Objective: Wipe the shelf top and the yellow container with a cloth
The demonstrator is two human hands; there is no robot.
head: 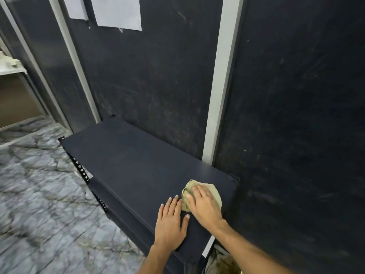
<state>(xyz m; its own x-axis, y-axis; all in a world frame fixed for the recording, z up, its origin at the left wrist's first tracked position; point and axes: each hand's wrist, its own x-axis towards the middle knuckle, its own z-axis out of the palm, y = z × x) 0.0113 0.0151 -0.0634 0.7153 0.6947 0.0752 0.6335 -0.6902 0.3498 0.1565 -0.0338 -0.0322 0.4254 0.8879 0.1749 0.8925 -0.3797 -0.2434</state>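
1. One crumpled pale yellow-green cloth [199,191] lies on the flat dark blue-black metal shelf top [130,165], near its right end.
2. The right hand [205,206] lies palm down on the cloth with its fingers [197,192] spread flat, pressing rather than gripping; cloth shows beyond the fingertips and on both sides of them.
3. The left hand [170,224] rests flat on the bare shelf top just left of the cloth, fingers extended and slightly apart, holding nothing; its fingertips lie close beside the cloth's left edge.
4. One shelf unit is visible, with one perforated black upright [81,171] at its front-left corner.
5. Behind the fingers stands a dark scuffed wall [158,86] with two pale vertical strips [223,86].
6. Two white paper sheets [118,12] hang high on the wall.
7. A grey marbled floor [39,194] spreads left of the shelf.
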